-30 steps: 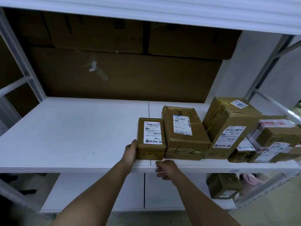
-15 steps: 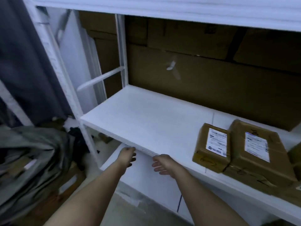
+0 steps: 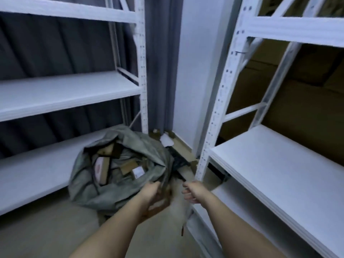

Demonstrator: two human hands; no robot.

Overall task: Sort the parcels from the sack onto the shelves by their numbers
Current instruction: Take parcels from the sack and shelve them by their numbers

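Shelves flank both hands; sack lies gaping just beyond the left hand, parcels inside; right hand loosely curled, empty; left's grip indeterminate; step judged fetching next parcel, requiring a reach inside.

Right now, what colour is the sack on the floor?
Grey-green, a dull olive tone; the sack shows in the head view, the only one.

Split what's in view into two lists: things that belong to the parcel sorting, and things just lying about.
Belongs to the job:
- grey sack, open on the floor
- parcels inside it
- left shelf rack
- right shelf rack
- left hand, at the sack's rim
- right hand, holding nothing

Just lying about:
- white scrap in the corner
- dark curtain
- black item on the floor
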